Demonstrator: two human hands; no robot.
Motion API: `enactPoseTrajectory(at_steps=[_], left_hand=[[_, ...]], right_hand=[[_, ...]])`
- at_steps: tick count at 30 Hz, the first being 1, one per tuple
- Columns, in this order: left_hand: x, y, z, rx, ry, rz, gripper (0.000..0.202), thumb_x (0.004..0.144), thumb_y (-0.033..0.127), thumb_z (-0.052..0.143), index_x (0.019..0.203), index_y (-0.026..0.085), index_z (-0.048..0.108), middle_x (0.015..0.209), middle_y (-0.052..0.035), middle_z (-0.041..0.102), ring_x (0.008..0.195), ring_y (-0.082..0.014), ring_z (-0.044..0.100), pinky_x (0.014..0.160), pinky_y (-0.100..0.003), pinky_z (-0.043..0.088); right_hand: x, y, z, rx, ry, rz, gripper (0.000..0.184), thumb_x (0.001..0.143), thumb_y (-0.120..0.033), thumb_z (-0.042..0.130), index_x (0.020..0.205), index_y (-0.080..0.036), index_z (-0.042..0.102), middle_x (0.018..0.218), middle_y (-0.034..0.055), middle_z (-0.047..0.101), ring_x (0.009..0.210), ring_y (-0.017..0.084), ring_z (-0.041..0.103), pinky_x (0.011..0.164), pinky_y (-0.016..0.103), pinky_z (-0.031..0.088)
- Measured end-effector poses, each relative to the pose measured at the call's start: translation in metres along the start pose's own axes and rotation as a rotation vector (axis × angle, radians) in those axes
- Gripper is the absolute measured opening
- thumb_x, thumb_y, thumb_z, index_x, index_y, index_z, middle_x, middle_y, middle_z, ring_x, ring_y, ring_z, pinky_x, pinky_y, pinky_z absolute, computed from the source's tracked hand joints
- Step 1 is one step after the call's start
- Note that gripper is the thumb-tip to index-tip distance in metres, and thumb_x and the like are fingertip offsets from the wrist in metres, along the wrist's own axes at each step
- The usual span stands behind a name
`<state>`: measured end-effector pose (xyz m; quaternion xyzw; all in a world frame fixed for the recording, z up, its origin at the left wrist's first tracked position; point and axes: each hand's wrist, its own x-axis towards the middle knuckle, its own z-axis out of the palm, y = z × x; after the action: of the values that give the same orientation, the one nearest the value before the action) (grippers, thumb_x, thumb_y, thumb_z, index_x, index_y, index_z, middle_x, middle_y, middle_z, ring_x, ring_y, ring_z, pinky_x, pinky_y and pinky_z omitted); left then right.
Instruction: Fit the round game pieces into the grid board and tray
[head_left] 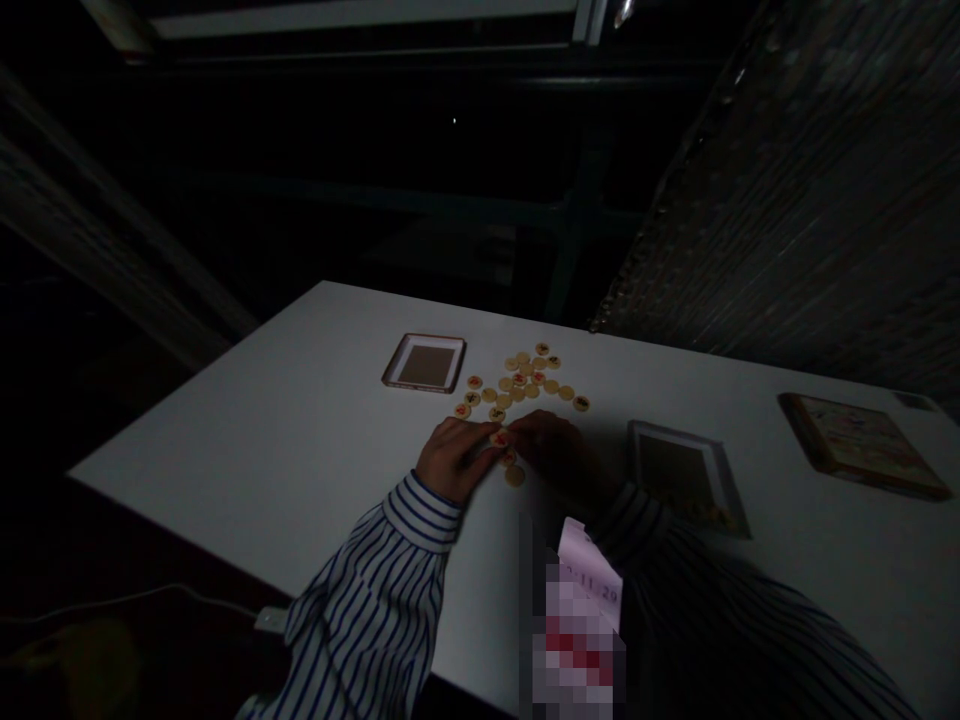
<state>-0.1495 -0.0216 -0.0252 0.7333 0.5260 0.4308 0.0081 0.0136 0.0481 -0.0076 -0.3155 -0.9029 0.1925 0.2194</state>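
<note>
A round wooden Chinese chess piece (499, 438) with a red character is between the fingertips of both hands. My left hand (452, 458) is closed on its left side, thumb and forefinger pinching it. My right hand (559, 452), in deep shadow, meets the piece from the right with its fingertips together. Just below lie a plain-faced piece (514, 476) and a partly covered red-marked piece (509, 456). Beyond my hands, several more pieces (532, 390) spread over the white table (300, 400), some with red or black characters, others plain side up.
An open shallow tray (424, 362) lies at the back left. Right of my right hand is another tray (679, 465) with pieces along its near edge. Farther right sits a flat patterned box (862, 445). A pink paper (589, 570) shows at the front, and a white cable (180, 590) runs lower left.
</note>
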Motion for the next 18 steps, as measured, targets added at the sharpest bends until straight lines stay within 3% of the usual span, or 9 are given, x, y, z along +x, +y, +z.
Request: enactPoseTrajectory(at_steps=[7, 12, 18], left_hand=[[-0.003, -0.015, 0.004, 0.243, 0.024, -0.096, 0.026, 0.073, 0.037, 0.058, 0.093, 0.021, 0.064, 0.097, -0.0069, 0.061, 0.092, -0.0213, 0.052, 0.08, -0.037, 0.042], [-0.005, -0.025, 0.009, 0.374, -0.063, -0.14, 0.025, 0.069, 0.042, 0.06, 0.088, 0.026, 0.067, 0.114, -0.0063, 0.053, 0.102, -0.0262, 0.045, 0.082, -0.042, 0.039], [-0.002, -0.019, 0.011, 0.437, -0.143, -0.221, 0.023, 0.069, 0.042, 0.061, 0.086, 0.028, 0.068, 0.12, -0.0049, 0.049, 0.104, -0.0282, 0.041, 0.084, -0.044, 0.036]], right_hand=[[-0.001, 0.0, -0.004, -0.225, -0.036, 0.018, 0.027, 0.086, -0.025, 0.036, 0.082, -0.017, 0.062, 0.079, 0.0062, 0.062, 0.077, 0.015, 0.053, 0.07, 0.026, 0.035], [-0.002, -0.003, -0.008, -0.31, -0.032, 0.028, 0.028, 0.087, -0.025, 0.035, 0.083, -0.017, 0.062, 0.08, 0.0068, 0.062, 0.078, 0.015, 0.053, 0.071, 0.026, 0.034], [-0.004, -0.007, -0.011, -0.364, -0.068, 0.022, 0.03, 0.086, -0.027, 0.036, 0.08, -0.015, 0.062, 0.078, 0.008, 0.061, 0.078, 0.016, 0.052, 0.071, 0.028, 0.033]])
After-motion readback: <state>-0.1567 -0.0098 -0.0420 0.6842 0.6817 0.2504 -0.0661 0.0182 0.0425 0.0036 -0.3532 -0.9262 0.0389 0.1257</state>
